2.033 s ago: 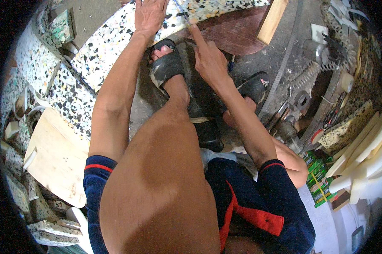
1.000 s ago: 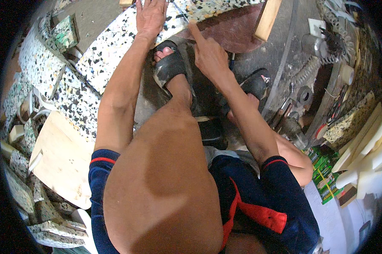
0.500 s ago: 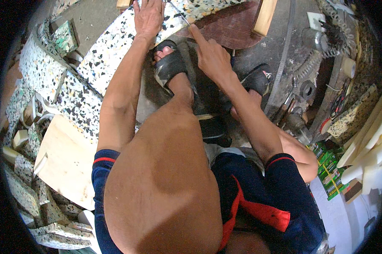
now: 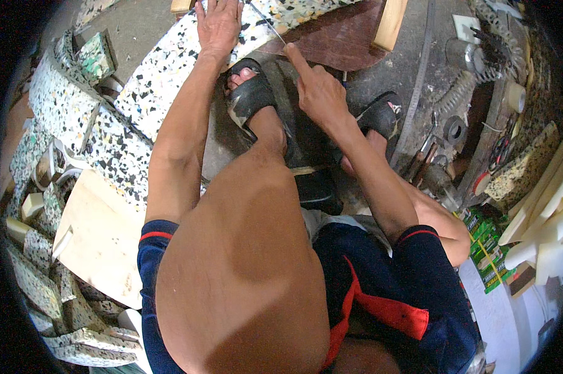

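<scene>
A long speckled foam sheet (image 4: pixel 163 78), white with black and yellow flecks, reaches across the top of the view. My left hand (image 4: pixel 219 30) lies flat on it with fingers stretched forward, their tips close to the upper edge. My right hand (image 4: pixel 322 93) is closed around the handle of a thin-bladed knife (image 4: pixel 267 23), the index finger pointing along it. The narrow blade slants up and left over the foam; its tip is near the picture's top edge. Beside the foam lies a dark reddish-brown board (image 4: pixel 337 43) with a curved edge. The knife's handle is mostly hidden by my fingers.
A wooden strip (image 4: pixel 390 25) borders the brown board. My sandalled feet (image 4: pixel 251 93) stand just below the foam. Foam offcuts (image 4: pixel 63 81) pile up on the left near a pale curved panel (image 4: pixel 100 237). At right lie a tape roll (image 4: pixel 454 131), a coiled hose (image 4: pixel 454 90) and tools.
My right hand has drawn back slightly toward me and to the right, pulling the knife with it. The left hand stays in place on the foam.
</scene>
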`<state>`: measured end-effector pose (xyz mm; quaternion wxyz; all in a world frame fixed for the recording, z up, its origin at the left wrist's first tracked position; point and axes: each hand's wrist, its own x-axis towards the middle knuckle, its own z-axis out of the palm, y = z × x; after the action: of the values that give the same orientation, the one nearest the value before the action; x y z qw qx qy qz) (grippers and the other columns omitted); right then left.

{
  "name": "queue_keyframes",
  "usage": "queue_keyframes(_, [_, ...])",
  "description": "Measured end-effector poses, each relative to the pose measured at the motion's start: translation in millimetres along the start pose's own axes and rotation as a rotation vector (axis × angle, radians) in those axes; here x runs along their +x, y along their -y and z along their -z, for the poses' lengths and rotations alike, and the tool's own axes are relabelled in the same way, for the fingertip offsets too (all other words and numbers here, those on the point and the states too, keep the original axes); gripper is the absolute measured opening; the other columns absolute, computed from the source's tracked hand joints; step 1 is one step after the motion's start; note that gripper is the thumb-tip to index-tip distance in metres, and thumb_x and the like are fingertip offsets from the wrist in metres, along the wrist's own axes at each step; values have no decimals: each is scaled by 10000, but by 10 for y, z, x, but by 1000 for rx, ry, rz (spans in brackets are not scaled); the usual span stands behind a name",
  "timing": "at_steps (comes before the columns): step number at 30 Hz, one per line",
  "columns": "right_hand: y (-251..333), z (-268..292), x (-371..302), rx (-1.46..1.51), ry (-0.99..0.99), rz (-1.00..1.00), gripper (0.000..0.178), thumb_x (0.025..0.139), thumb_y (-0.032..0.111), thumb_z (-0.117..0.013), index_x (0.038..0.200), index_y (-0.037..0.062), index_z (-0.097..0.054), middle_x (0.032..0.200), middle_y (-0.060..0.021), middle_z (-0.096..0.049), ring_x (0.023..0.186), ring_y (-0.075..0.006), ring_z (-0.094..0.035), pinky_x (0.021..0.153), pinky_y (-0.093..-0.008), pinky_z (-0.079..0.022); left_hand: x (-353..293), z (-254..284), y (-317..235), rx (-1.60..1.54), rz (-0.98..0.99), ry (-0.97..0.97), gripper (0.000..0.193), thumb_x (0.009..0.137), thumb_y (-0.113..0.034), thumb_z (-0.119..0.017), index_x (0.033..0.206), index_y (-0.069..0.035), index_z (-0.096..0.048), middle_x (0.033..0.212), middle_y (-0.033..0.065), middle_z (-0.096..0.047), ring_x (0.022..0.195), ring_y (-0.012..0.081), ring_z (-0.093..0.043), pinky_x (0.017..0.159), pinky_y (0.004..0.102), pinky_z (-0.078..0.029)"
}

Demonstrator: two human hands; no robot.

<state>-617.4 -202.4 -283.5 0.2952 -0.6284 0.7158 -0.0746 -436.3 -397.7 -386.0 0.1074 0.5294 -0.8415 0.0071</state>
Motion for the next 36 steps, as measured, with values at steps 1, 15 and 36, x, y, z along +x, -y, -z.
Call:
queue_keyframes(1, [0,-27,29,11,-21,13,702,969,124,-554,1586,328,-290,912,-249,-644,834,-459,-670,715,-568,-537,-2,-6,3,16,-11,-1,450,1055,-252,-463,1429,-9,-523,1522,153,-494,1469,376,-360,1213,561,-234])
queue_keyframes(15, [-72,-63,-184,10,79,-77,736,943,110,-554,1592,349,-303,1002,-267,-643,877,-500,-681,756,-590,-554,13,29,-20,-50,33,14,455,1062,-264,-454,1433,-11,-523,1512,159,-509,1472,384,-356,1213,568,-229])
queue_keyframes(36, [-273,-305,-399,-35,-19,-42,683,987,131,-543,1589,352,-309,877,-187,-603,770,-418,-661,675,-531,-554,-2,-39,0,-8,35,49,459,1069,-280,-445,1446,-28,-520,1527,149,-492,1488,377,-331,1229,572,-195])
